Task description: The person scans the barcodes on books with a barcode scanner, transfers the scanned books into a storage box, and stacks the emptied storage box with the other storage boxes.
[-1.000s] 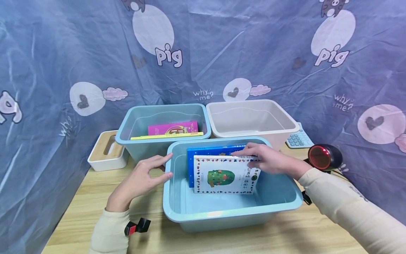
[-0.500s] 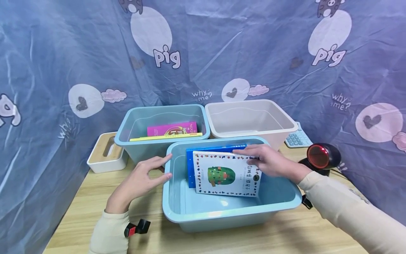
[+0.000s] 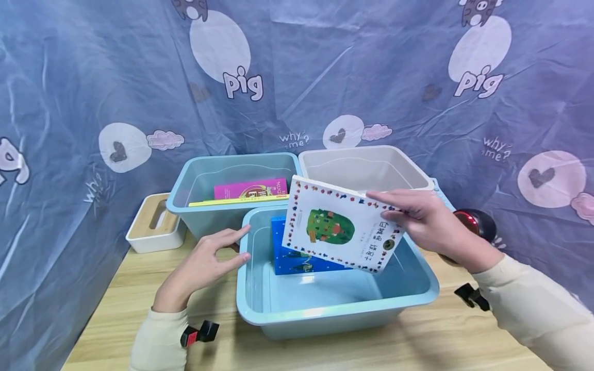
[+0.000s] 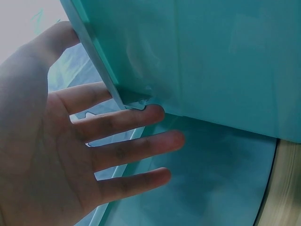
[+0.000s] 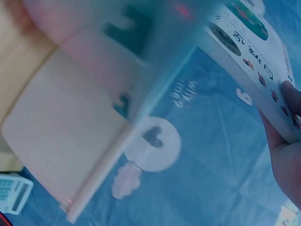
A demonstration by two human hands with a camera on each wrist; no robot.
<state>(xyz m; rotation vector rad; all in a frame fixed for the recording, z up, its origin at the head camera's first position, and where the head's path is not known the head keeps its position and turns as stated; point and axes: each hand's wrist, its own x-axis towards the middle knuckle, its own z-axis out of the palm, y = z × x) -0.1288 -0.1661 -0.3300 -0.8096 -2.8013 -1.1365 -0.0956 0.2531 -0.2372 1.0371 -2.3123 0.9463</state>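
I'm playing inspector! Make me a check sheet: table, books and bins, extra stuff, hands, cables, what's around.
Surface: wood-grain table
Books and bins: white book tilted in hand; blue book in front blue bin; pink book and yellow book in rear blue bin; white bin beside it
Extra stuff: tissue box, calculator, black device glowing red
Hands: right hand pinches white book; left hand touches front blue bin's rim
Cables: nothing seen
Surroundings: blue pig-print curtain behind

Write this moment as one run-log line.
right hand: grips white book, tilted | left hand: at front bin's left rim | blue book: inside front bin | pink book: inside rear blue bin
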